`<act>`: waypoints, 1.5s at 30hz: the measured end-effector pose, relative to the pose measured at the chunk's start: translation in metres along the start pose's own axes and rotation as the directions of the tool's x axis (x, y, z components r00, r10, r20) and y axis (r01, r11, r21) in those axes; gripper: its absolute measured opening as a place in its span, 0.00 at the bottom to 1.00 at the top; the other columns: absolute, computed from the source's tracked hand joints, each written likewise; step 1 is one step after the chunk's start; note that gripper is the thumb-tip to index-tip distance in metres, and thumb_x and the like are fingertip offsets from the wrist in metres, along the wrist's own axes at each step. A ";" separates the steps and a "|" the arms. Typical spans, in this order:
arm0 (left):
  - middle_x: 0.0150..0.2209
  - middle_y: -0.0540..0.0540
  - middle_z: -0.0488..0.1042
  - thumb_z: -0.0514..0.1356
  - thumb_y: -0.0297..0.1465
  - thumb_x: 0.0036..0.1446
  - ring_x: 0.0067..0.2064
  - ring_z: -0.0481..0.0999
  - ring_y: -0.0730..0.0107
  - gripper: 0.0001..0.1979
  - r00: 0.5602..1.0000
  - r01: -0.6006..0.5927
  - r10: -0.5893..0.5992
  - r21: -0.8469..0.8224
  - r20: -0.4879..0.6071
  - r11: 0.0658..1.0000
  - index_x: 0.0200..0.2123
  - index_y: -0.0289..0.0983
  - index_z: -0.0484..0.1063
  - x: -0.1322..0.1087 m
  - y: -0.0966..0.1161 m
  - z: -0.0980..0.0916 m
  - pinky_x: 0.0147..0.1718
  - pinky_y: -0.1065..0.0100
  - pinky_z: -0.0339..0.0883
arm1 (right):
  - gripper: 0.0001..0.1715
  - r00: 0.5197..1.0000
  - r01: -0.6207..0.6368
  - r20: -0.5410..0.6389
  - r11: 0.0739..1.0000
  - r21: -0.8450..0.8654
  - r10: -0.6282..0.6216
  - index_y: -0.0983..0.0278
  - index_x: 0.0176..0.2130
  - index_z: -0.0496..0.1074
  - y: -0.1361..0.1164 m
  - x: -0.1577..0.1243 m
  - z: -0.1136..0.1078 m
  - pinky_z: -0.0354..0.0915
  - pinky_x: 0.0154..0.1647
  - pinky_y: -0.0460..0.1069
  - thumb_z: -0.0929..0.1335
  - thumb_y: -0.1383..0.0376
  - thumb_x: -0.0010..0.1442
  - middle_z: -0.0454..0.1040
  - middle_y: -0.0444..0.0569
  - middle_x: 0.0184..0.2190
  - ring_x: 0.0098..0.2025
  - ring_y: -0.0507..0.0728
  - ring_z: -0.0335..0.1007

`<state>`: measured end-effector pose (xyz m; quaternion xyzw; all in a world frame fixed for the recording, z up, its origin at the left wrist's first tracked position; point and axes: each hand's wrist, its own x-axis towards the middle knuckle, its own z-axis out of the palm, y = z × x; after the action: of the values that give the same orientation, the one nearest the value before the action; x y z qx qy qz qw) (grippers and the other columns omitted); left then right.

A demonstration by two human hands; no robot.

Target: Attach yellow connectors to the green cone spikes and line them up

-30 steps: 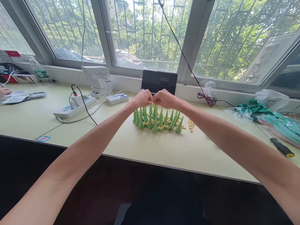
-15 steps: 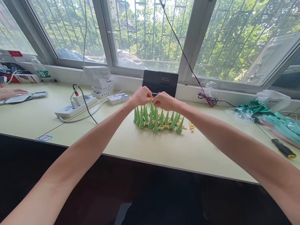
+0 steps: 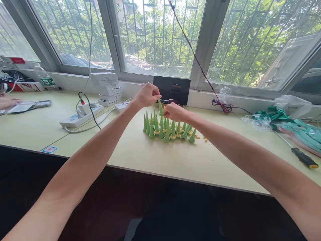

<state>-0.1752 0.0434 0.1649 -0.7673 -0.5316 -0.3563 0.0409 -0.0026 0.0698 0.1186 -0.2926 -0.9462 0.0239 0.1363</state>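
My left hand (image 3: 148, 95) pinches the tip of a green cone-shaped piece (image 3: 161, 107), which hangs upright above the others with its wider base down. Close beside that base is my right hand (image 3: 173, 112), its fingers curled together; what they hold, if anything, is hidden. Below both hands stand several green cones (image 3: 167, 134) in a tight cluster on the table, points up, a few of them leaning. Small yellow pegs (image 3: 178, 136) stick out sideways near their bases. A few loose yellow pieces (image 3: 205, 138) lie to the right, partly behind my right forearm.
Behind the cluster a dark tablet (image 3: 172, 89) leans against the sill. Left are a power strip (image 3: 81, 115) with cables, stacked white boxes (image 3: 106, 87) and another person's hand (image 3: 11, 102). A screwdriver (image 3: 304, 158) and plastic bags (image 3: 301, 134) lie at the right.
My left hand has risen, lifting a green cone above the cluster. My right hand has lowered slightly and stays close to the cone's base.
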 end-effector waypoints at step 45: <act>0.33 0.45 0.68 0.54 0.35 0.62 0.30 0.67 0.69 0.10 0.980 0.020 0.057 -0.381 0.190 0.924 0.30 0.37 0.67 -0.148 0.085 0.111 0.31 0.65 0.61 | 0.17 0.595 -0.376 -0.665 0.888 0.266 0.451 0.63 0.31 0.75 0.040 -0.188 0.033 0.65 0.34 0.49 0.64 0.54 0.61 0.76 0.48 0.23 0.26 0.56 0.73</act>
<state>-0.0747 -0.0610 0.0219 -0.7971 -0.4463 -0.3746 -0.1586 0.1586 -0.0012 0.0360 -0.4828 -0.7222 -0.0135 0.4951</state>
